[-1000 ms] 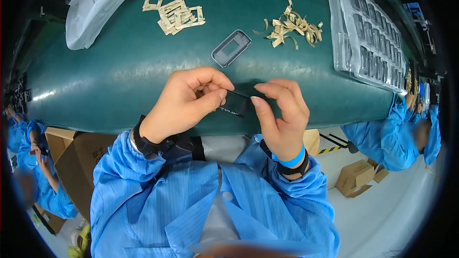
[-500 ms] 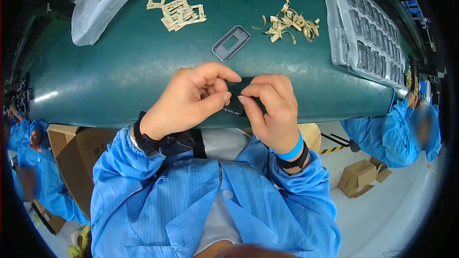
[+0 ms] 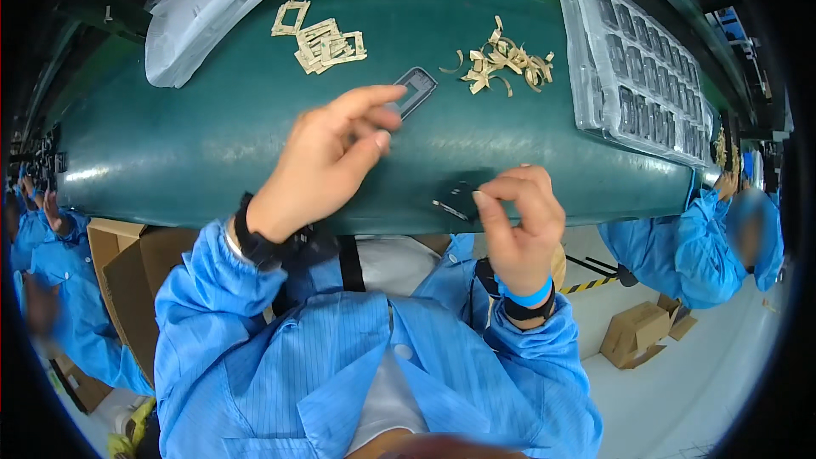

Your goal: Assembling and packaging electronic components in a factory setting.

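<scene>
Over the green table top, my left hand [image 3: 327, 149] is open and a little blurred, its fingertips beside the near end of a grey rectangular plastic housing [image 3: 417, 92] with a window in it. The fingers partly cover that housing; whether they touch it I cannot tell. My right hand [image 3: 523, 221] pinches a thin black sheet [image 3: 460, 200] between thumb and forefinger, close to the table's near edge. White marks show along the sheet, and its outline is hard to make out against the dark green.
Paper backing frames [image 3: 327, 45] lie in a pile at the far left. Curled paper strips [image 3: 510, 64] are heaped right of the housing. A clear tray [image 3: 637, 76] of dark housings stands at the right, plastic sheeting [image 3: 191, 34] at the far left. Co-workers sit on both sides.
My hands have moved apart. The right hand has carried the black sheet rightward and nearer; the left has let go of it and moved toward the grey housing.
</scene>
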The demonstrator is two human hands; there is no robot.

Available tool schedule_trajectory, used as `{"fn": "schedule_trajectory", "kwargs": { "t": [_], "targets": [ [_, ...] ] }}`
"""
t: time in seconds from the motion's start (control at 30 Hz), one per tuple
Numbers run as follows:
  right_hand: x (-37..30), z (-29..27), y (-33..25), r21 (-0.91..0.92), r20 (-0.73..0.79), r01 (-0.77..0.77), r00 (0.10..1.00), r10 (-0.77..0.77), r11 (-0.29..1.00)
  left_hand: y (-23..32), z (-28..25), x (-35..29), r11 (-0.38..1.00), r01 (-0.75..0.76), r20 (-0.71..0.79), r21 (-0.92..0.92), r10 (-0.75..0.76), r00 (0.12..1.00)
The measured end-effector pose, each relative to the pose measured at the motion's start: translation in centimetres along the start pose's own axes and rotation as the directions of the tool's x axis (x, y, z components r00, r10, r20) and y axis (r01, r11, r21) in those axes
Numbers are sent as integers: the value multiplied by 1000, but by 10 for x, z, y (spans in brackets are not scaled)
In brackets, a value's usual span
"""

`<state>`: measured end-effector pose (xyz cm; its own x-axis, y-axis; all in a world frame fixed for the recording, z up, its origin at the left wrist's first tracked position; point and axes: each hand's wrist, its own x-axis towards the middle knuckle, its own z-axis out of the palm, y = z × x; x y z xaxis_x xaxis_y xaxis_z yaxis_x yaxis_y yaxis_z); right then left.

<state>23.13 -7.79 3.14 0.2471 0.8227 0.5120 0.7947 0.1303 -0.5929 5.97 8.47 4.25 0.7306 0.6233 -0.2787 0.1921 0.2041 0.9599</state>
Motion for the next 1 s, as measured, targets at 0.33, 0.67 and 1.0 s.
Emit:
{"fn": "schedule_trajectory", "kwargs": {
  "t": [0.33, 0.67, 1.0],
  "targets": [
    [-22, -18, 19, 486, 28, -466, 854, 520, 739, 9, -14, 95, -158, -729, 744, 666, 216, 633],
    [-21, -18, 15, 568, 100, -531, 802, 588, 628, 7, -29, 44, 251, -536, 488, 806, 229, 842],
    [8, -9, -11, 435, 203, -397, 918, 341, 808, -21, -20, -15, 649, -482, 308, 589, 371, 876]
  ]
}}
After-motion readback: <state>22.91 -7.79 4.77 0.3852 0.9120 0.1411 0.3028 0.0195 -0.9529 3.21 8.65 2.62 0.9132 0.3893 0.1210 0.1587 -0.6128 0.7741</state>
